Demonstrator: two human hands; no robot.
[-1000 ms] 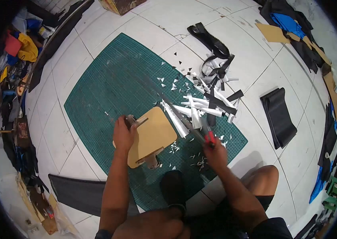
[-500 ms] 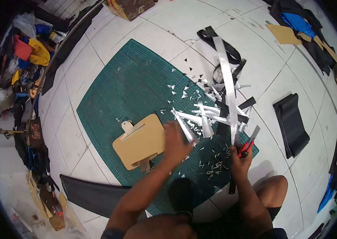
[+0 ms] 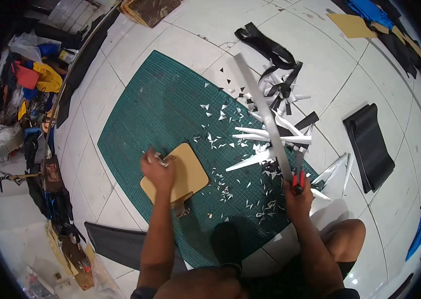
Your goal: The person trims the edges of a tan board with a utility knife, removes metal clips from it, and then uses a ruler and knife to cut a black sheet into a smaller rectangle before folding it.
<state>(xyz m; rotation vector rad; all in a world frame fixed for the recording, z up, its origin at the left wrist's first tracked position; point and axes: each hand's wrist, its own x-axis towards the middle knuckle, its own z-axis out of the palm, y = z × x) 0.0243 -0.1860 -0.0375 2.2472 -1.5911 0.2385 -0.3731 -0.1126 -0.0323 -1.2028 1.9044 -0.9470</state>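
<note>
My left hand (image 3: 158, 169) is closed on the metal clip at the upper left of a tan board (image 3: 189, 167), which lies on the green cutting mat (image 3: 140, 109). A second clip (image 3: 181, 207) sits on the board's lower edge. My right hand (image 3: 298, 199) grips a long metal ruler (image 3: 265, 112) together with a red cutter (image 3: 298, 180), whose blade points away from me. The ruler's far end is raised over the mat's right edge. White strips (image 3: 253, 159) and small white and black scraps lie under and beside it.
Black straps (image 3: 265, 47) lie on the tiles beyond the mat. A folded black sheet (image 3: 370, 144) is at the right, another dark sheet (image 3: 116, 241) at the lower left. Cluttered materials (image 3: 33, 74) line the left side. A wooden box (image 3: 150, 10) stands at the top.
My left hand has moved left from beside the board onto its upper-left clip. The ruler has tilted leftward in my right hand. Some white strips now lie off the mat's right edge.
</note>
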